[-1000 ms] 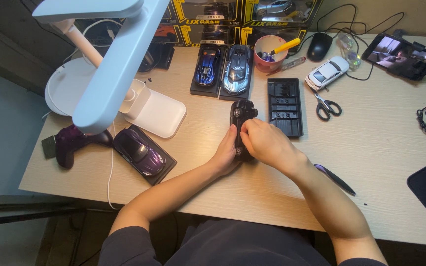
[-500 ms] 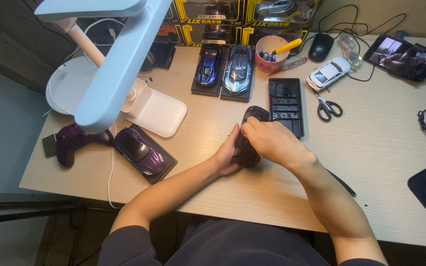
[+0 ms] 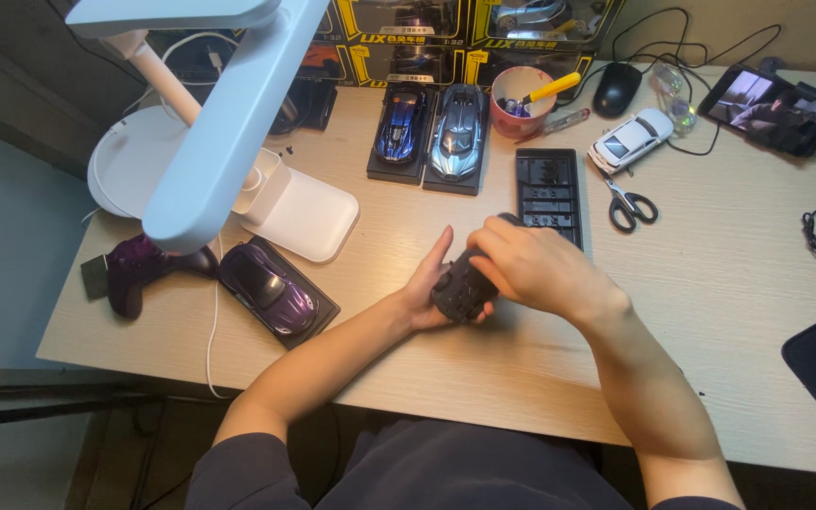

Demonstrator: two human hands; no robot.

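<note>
A small black model car [image 3: 460, 288] sits tilted just above the wooden desk, near its front-middle, underside up so the dark chassis shows. It is partly hidden, its far end covered, just beside a black parts tray [image 3: 548, 194].

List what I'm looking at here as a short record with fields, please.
Setting: wooden desk
Left hand: cradles a small black car piece from below
Right hand: grip closed over the piece's top
Behind hands: black parts tray
Nearby: scissors, white model car, blue model car, silver model car
Left side: purple model car, white desk lamp
</note>
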